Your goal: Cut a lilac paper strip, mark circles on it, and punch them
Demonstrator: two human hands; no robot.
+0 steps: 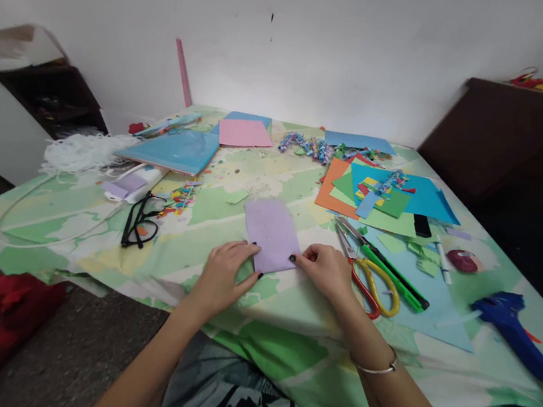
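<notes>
A purple sheet of paper (pixel 273 234) lies on the patterned tablecloth in front of me. My left hand (pixel 228 271) is at its lower left corner, thumb and fingers apart, the fingertips touching the paper's edge. At the lower right corner my right hand (pixel 325 270) pinches the edge of the sheet between thumb and fingers. Just right of that hand lie scissors (pixel 375 289) with red and yellow handles and a green cutter (pixel 393 274).
Coloured sheets (pixel 337 189) are stacked at the right, near a blue glue gun (pixel 516 332). Black glasses (pixel 140 220), a blue folder (pixel 175 149) and white cord (pixel 87 152) lie at the left. A pink sheet (pixel 245 133) and curled paper strips (pixel 307 146) lie farther back.
</notes>
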